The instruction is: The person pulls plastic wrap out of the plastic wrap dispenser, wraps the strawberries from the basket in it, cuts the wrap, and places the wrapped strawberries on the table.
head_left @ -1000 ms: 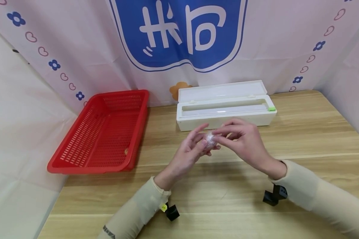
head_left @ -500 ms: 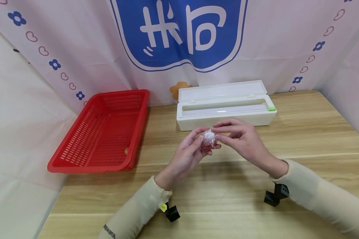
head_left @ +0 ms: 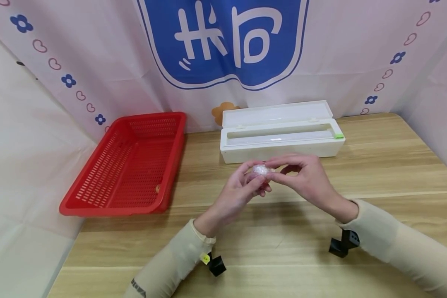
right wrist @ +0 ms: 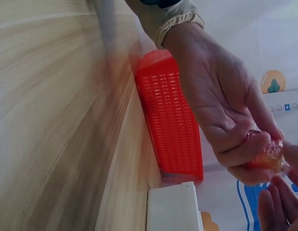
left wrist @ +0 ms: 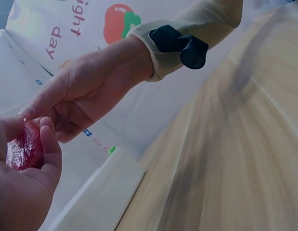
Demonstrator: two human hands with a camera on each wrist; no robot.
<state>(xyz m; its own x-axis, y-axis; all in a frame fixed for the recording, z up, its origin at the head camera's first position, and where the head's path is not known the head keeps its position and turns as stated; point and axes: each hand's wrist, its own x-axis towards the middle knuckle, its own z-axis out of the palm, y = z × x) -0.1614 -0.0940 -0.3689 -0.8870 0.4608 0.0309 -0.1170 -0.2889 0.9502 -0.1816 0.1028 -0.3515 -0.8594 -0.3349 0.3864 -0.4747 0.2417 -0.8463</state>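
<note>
A small, round, red fruit-like thing (head_left: 260, 170) wrapped in crinkled clear film is held above the table, in front of the white box. My left hand (head_left: 234, 194) grips it from the left, thumb on the near side and fingers curled round it. From the right, my right hand (head_left: 308, 179) pinches the film at its edge between thumb and fingertips. The left wrist view shows the red wrapped fruit-like thing (left wrist: 26, 148) between the fingers of both hands. In the right wrist view its yellowish-red side (right wrist: 270, 156) shows through the film; its exact kind is unclear.
A white box (head_left: 283, 150) with its lid up stands at the back, with a roll of film inside. At the left is a red slotted basket (head_left: 167, 174) with a small brownish thing (head_left: 157, 189) in it. Behind the wooden table (head_left: 275, 256) hangs a printed cloth.
The wrapped thing has turned in my left hand, so less of its red side shows in the head view. My right fingers have come down slightly and closed in on the film.
</note>
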